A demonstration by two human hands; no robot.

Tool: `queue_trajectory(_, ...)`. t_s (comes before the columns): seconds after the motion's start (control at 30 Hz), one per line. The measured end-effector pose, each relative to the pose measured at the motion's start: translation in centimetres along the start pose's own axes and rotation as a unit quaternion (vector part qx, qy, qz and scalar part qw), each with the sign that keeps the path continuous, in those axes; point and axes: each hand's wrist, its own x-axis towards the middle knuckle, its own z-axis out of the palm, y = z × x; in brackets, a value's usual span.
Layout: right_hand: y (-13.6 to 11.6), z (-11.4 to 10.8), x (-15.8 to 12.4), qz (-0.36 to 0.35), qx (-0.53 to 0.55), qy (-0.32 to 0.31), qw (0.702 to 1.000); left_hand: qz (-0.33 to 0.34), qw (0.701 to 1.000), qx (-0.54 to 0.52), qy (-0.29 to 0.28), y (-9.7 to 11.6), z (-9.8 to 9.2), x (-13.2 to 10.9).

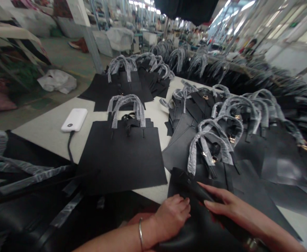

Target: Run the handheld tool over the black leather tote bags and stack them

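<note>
My left hand (171,217), with a metal bangle on the wrist, lies curled on a black leather bag (200,232) at the bottom of the view. My right hand (218,201) reaches across the same bag, its fingers along a folded black flap (187,183). Part of the bag is hidden under both hands. Just beyond them sits a flat black bag panel (122,162) with plastic-wrapped handles. Another pile of black bags (211,157), also with wrapped handles, touches the flap on the right.
A white power bank (74,119) with a dark cable lies on the white table (47,133). More black bags are stacked behind, with a dark heap (25,182) at left and a rack of bags (274,77) at right. A white plastic bag (57,81) lies on the floor. Distant workers (248,47) sit beyond.
</note>
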Motion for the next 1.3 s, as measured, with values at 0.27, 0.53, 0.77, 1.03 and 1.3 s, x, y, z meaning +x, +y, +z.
queue_trajectory(0.27,-1.6,1.4,2.8,-0.051,0.057,0.010,0.997,0.014,0.999,-0.023,0.019,-0.4,0.0,0.1)
queue_trajectory(0.53,-2.6,-0.1,0.9,-0.056,0.047,0.102,0.992,-0.045,0.993,-0.087,-0.067,-0.3,-2.1,0.8)
queue_trajectory(0.77,1.0,0.9,-0.1,-0.029,0.068,0.047,0.996,-0.162,0.983,-0.074,-0.052,-7.3,-5.1,4.0)
queue_trajectory(1.03,1.9,0.5,0.1,-0.040,0.064,0.039,0.996,-0.047,0.973,-0.129,-0.187,-13.9,-6.4,7.3)
queue_trajectory(1.3,1.9,0.7,-0.2,-0.048,0.054,0.046,0.996,-0.010,0.969,-0.105,-0.222,-14.1,-5.4,8.6)
